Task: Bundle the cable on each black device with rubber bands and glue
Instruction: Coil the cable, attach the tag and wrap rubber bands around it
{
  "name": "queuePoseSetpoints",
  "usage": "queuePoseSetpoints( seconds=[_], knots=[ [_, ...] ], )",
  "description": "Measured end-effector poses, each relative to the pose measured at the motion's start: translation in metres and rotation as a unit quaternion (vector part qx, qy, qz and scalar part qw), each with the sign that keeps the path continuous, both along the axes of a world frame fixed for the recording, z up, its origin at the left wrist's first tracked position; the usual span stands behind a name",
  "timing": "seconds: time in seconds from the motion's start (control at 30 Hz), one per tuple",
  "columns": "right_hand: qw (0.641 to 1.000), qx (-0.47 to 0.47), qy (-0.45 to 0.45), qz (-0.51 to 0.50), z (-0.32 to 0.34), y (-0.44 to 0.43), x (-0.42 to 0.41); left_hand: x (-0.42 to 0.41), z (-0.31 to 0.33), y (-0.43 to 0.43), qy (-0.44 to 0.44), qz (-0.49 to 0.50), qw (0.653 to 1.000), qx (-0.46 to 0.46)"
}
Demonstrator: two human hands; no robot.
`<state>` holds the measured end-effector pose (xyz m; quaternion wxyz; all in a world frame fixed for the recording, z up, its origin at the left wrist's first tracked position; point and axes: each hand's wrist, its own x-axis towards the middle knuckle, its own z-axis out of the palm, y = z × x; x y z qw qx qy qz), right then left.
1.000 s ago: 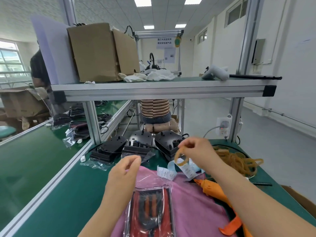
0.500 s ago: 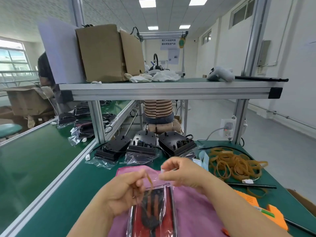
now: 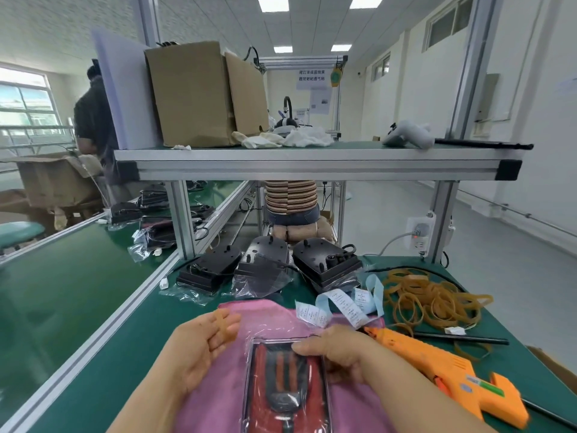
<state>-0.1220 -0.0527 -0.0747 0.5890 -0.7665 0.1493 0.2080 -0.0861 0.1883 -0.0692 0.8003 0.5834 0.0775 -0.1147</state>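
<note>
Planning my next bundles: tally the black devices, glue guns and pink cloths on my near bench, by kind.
Black devices: 3
Orange glue gun: 1
Pink cloth: 1
Total: 5

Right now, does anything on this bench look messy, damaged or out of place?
Nothing looks damaged. The rubber bands lie in a loose tangled heap beyond the glue gun, and curled label strips sprawl over the far edge of the pink cloth.
</note>
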Motion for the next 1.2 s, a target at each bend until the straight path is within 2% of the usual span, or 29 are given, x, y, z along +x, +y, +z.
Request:
queuePoseSetpoints(
  seconds=[0.13, 0.23, 0.3, 0.37, 0.43, 0.5, 0.6, 0.73, 0.83, 1.03, 1.1, 1.2],
  knots=[
    [0.999, 0.037, -0.016, -0.008, 0.006, 0.003, -0.005, 0.003, -0.016, 0.008, -0.025, 0.028, 0.992, 0.122],
    [0.993, 0.113, -0.035, 0.015, 0.02, 0.003, -0.011, 0.004, -0.019, 0.012, -0.041, 0.038, 0.982, 0.18],
    [0.982, 0.181, -0.058, 0.021, 0.033, 0.004, -0.016, 0.002, -0.015, 0.014, -0.05, 0.02, 0.981, 0.186],
    [0.972, 0.207, -0.107, 0.021, 0.048, 0.003, -0.02, -0.001, -0.008, 0.016, -0.072, -0.043, 0.976, 0.202],
    [0.966, 0.207, -0.152, 0.016, 0.063, 0.0, -0.023, -0.005, 0.006, 0.019, -0.111, -0.142, 0.958, 0.223],
    [0.959, 0.215, -0.187, 0.005, 0.076, -0.003, -0.024, -0.01, 0.021, 0.017, -0.145, -0.234, 0.943, 0.187],
    [0.951, 0.221, -0.216, -0.003, 0.084, -0.004, -0.024, -0.02, 0.043, 0.008, -0.199, -0.3, 0.922, 0.142],
    [0.952, 0.179, -0.247, -0.012, 0.073, 0.004, -0.026, -0.023, 0.061, 0.004, -0.232, -0.298, 0.912, 0.162],
    [0.951, 0.154, -0.268, -0.025, 0.065, 0.01, -0.029, -0.026, 0.066, 0.001, -0.273, -0.311, 0.875, 0.253],
    [0.948, 0.127, -0.293, -0.004, 0.062, 0.015, -0.033, -0.025, 0.072, -0.004, -0.282, -0.257, 0.834, 0.398],
    [0.948, 0.127, -0.293, -0.002, 0.062, 0.014, -0.033, -0.026, 0.072, -0.005, -0.281, -0.256, 0.836, 0.395],
    [0.949, 0.132, -0.286, -0.017, 0.059, 0.011, -0.034, -0.025, 0.067, 0.001, -0.272, -0.263, 0.858, 0.347]
  ],
)
